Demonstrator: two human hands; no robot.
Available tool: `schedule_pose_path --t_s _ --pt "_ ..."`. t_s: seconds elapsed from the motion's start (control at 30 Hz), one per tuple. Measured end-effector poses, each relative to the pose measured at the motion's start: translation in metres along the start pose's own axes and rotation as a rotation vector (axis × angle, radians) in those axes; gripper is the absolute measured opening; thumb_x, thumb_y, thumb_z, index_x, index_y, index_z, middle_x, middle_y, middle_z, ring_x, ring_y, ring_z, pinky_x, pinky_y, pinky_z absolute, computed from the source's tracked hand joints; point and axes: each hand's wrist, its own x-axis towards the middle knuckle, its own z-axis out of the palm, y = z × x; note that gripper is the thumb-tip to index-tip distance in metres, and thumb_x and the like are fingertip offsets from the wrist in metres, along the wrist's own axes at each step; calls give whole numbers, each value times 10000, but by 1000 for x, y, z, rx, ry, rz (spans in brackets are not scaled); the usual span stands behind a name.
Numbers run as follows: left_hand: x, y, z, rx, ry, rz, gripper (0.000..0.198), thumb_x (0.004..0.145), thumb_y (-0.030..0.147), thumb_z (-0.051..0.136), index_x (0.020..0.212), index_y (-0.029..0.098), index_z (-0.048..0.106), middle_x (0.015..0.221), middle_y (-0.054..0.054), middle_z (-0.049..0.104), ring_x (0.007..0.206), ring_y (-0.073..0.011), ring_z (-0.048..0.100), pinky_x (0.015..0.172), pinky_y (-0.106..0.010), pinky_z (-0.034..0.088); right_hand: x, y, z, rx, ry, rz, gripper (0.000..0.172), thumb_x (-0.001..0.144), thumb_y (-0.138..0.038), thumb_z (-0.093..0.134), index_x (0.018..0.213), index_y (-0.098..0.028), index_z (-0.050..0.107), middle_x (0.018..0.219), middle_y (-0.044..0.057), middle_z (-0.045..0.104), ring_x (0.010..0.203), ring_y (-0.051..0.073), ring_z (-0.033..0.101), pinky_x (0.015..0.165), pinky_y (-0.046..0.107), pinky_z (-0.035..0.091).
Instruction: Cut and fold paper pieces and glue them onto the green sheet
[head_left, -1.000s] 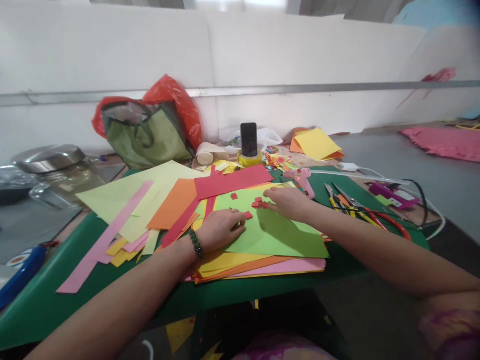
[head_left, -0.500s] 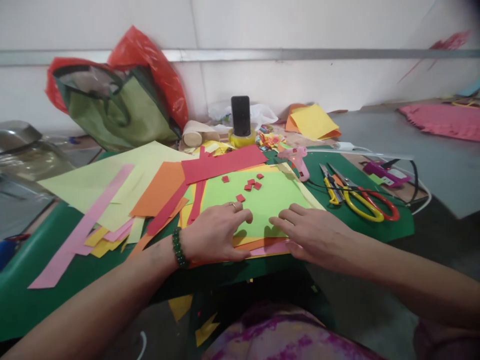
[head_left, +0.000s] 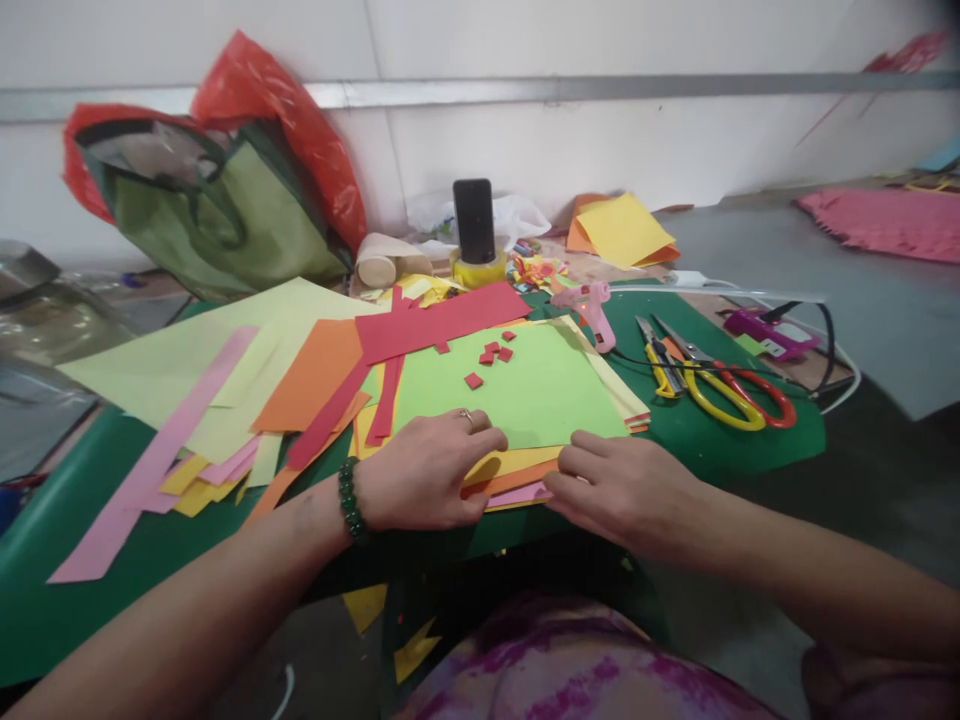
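Observation:
A light green paper sheet (head_left: pixel 532 400) lies on top of a stack of coloured sheets, with yellow, orange and pink edges (head_left: pixel 517 492) showing at the near side. Several small red paper squares (head_left: pixel 490 352) are scattered on the green sheet. My left hand (head_left: pixel 427 468) rests on the stack's near left corner, fingers bent and thumb apart. At the near right corner my right hand (head_left: pixel 619 490) has its fingers curled over the paper edges; its thumb is hidden. A wide red paper strip (head_left: pixel 442 322) overlaps the far edge of the green sheet.
Right of the stack lie a pink glue gun (head_left: pixel 592 312), a yellow cutter knife (head_left: pixel 660 360) and scissors (head_left: pixel 724 385). Paper strips and scraps (head_left: pixel 195 480) cover the left side of the green mat (head_left: pixel 82 510). A phone (head_left: pixel 474 220) stands at the back beside a green bag (head_left: pixel 217 215).
My right hand has moved toward me and its fingers have curled in at the stack's edge. The green sheet has slid slightly away, showing more yellow below it. My left hand barely moved.

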Motion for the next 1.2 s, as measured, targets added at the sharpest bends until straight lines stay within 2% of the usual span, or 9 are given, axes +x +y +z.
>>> schedule_pose_path --t_s 0.27,0.57,0.77,0.97,1.2 --pt "-3 -1 -3 -52 69 -8 273 777 241 524 1042 222 586 924 -51 619 815 -190 608 711 -275 464 8 -8 10 -13 66 -13 189 902 -189 504 741 -182 604 672 28 557 635 165 460 527 315 262" --pt "-3 -1 -4 -32 35 -10 302 770 204 517 1062 218 594 880 -51 647 779 -195 608 680 -280 447 10 -13 16 -83 48 -61 127 864 -109 529 796 -150 628 679 32 587 626 176 484 551 325 299" --pt "-3 -2 -3 5 11 49 274 830 291 522 1088 229 590 960 -63 647 872 -215 598 699 -291 449 10 -14 9 -76 24 -90 194 864 -75 470 821 -125 652 696 60 614 636 189 492 571 319 345" --pt "-5 1 -2 57 35 84 293 881 317 493 1152 225 551 990 -66 637 876 -205 592 681 -282 449 11 -13 10 -65 95 -96 205 854 -72 464 798 -118 656 685 68 582 642 196 462 547 310 348" --pt "-6 8 -3 123 58 97 185 910 232 426 892 187 604 755 -37 612 681 -167 565 553 -257 379 7 -12 9 -56 175 -71 281 890 -64 399 787 -122 654 675 61 549 634 184 427 543 307 322"
